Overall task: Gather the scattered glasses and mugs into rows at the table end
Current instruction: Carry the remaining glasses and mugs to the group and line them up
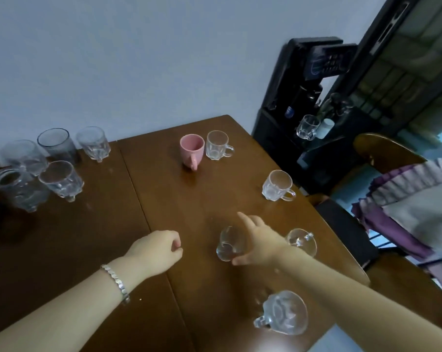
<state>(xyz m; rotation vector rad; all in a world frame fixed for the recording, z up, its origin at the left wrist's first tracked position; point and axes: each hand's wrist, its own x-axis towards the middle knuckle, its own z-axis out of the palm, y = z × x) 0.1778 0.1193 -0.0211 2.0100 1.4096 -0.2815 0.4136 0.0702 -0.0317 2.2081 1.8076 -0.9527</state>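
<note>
My right hand [259, 240] is spread against the right side of a small clear glass [228, 243] on the brown table [189, 204]; its thumb is at the glass's near edge and its forefinger points past the far edge, not closed. My left hand [156, 250] rests on the table as a loose fist holding nothing, a metal bracelet on its wrist. Several clear glasses [60, 179] stand grouped at the table's left end. A pink mug [192, 151] and a glass mug [217, 146] stand at the far edge. Other glass mugs stand at the right edge [277, 185], behind my right wrist [303, 241] and under my forearm [284, 311].
A wall runs behind the table. A black water dispenser [303, 97] with a glass mug [307, 127] on it stands at the back right. A wooden chair [382, 151] draped with purple and grey cloth [418, 199] sits close to the table's right edge.
</note>
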